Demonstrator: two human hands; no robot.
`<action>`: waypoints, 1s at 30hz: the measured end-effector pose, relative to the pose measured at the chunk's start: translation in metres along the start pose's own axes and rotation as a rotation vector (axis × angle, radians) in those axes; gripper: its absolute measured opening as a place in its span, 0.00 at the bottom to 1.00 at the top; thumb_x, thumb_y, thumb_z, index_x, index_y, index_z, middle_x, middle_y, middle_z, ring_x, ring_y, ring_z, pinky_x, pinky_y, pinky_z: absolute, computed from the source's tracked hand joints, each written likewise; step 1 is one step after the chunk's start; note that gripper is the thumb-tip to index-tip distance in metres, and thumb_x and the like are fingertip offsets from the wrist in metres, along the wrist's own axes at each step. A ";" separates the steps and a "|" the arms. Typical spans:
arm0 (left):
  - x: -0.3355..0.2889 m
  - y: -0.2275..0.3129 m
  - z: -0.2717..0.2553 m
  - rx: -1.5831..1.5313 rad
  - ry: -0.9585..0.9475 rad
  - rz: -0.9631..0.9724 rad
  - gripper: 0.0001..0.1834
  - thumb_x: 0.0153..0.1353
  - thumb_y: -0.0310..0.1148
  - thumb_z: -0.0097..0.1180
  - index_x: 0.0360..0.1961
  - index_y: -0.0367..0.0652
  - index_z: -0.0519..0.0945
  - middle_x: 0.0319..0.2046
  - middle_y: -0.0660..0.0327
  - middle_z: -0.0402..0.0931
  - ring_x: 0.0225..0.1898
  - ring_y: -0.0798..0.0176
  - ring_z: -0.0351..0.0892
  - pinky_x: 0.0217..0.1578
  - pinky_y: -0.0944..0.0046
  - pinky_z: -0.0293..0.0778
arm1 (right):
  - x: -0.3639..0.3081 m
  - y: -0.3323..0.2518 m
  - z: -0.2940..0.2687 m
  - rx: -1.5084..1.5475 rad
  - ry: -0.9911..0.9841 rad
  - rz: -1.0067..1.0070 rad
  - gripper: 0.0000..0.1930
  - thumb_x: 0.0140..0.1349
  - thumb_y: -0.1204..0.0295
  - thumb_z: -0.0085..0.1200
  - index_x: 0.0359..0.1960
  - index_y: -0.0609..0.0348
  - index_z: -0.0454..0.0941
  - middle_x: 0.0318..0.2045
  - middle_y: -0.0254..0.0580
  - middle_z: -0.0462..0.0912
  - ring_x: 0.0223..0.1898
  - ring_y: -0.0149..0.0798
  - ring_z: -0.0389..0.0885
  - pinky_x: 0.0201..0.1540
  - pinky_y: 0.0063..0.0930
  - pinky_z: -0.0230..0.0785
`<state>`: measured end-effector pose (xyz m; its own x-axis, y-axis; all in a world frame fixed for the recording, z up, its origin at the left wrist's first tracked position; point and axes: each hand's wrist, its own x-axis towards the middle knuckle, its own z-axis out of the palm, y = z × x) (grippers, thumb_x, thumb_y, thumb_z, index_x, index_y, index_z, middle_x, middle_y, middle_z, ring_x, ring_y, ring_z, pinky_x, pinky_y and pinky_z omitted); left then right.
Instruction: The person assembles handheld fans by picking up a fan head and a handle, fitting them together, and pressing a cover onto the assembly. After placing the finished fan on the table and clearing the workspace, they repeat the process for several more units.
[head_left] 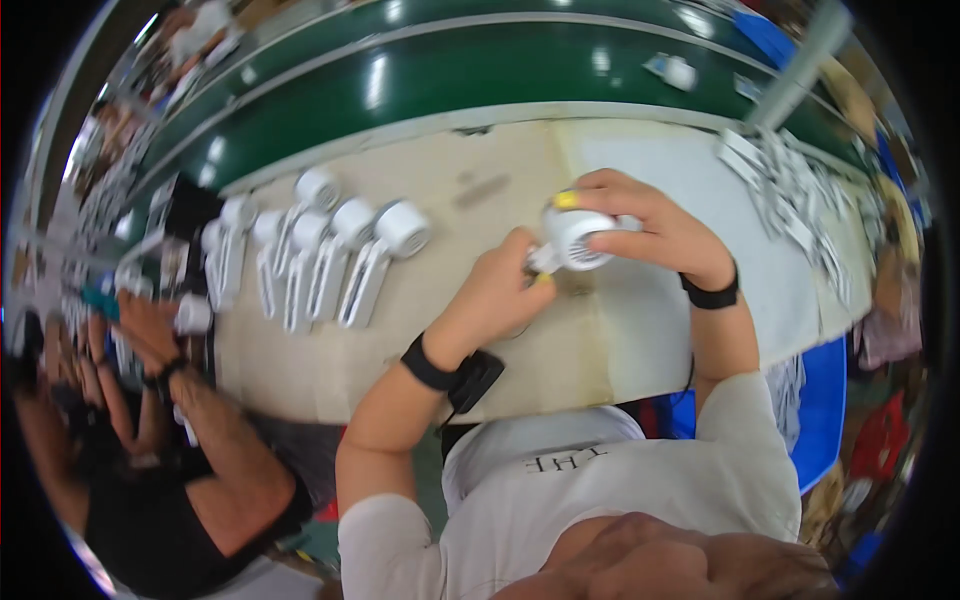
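Over the middle of the table, both hands are on a white hair-dryer-shaped device (582,240) with a round head and a slotted vent. My right hand (655,222) wraps round this head from the right, a yellow covering on one fingertip. Lower left of it, my left hand (495,292) is closed at the device's narrow neck, thumb and fingers pinched together. Its fingers hide part of the neck, and I cannot make out whether they also grip a small part. Several similar white devices (352,222), with drum-shaped heads and long slotted handles, lie together on the left.
White slotted handle parts (785,190) are heaped at the table's right. Beyond the table (500,165) runs a green conveyor belt (480,75) carrying a white piece (678,73). A co-worker's arm (215,420) is close on the left. A blue bin (823,410) stands lower right.
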<state>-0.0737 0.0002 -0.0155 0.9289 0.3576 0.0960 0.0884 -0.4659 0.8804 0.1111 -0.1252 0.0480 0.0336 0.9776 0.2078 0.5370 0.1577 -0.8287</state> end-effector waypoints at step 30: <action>0.007 -0.005 -0.012 -0.820 0.208 -0.161 0.17 0.62 0.34 0.50 0.50 0.37 0.70 0.45 0.50 0.76 0.43 0.57 0.79 0.22 0.71 0.73 | -0.067 0.095 -0.067 -0.911 -0.018 0.092 0.23 0.47 0.86 0.43 0.45 0.50 0.73 0.52 0.42 0.70 0.48 0.48 0.73 0.49 0.36 0.68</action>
<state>-0.0724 0.0147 -0.0137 0.8357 0.5472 -0.0465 -0.1485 0.3067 0.9401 0.2162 -0.1852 -0.0101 0.1005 0.9841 0.1465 0.9904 -0.0849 -0.1093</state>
